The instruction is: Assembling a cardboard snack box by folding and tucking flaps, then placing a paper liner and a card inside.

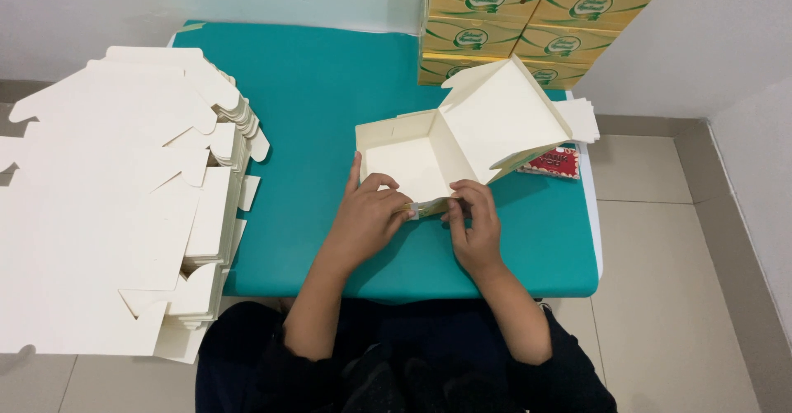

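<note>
Two hands work the near wall of a cream box (412,161) on the teal desk (330,83). The left hand (369,215) has its grip closed on the box's near-left corner: the fingers curl over the wall's edge while the index finger lies straight along the left side wall. The right hand (473,219) sits just beside it, its grip pinched shut on the same near wall, thumb and fingertips meeting on the cardboard edge. Between the two grips a short strip of the wall shows.

The box stands open, its floor just beyond the grips. Its lid (499,116) tilts up and away past the right grip, with side flaps spread. Under the lid's far corner, beyond and to the outside of the right grip, lies a small red packet (554,163), partly hidden.

Well past both grips, at the desk's far edge, stands a stack of finished yellow-green boxes (528,17) against the wall. Far out beyond the left grip, a tall pile of flat cream blanks (124,190) covers the desk's end and overhangs it. Nearer than the grips, both forearms run back to dark sleeves at the desk's near edge.
</note>
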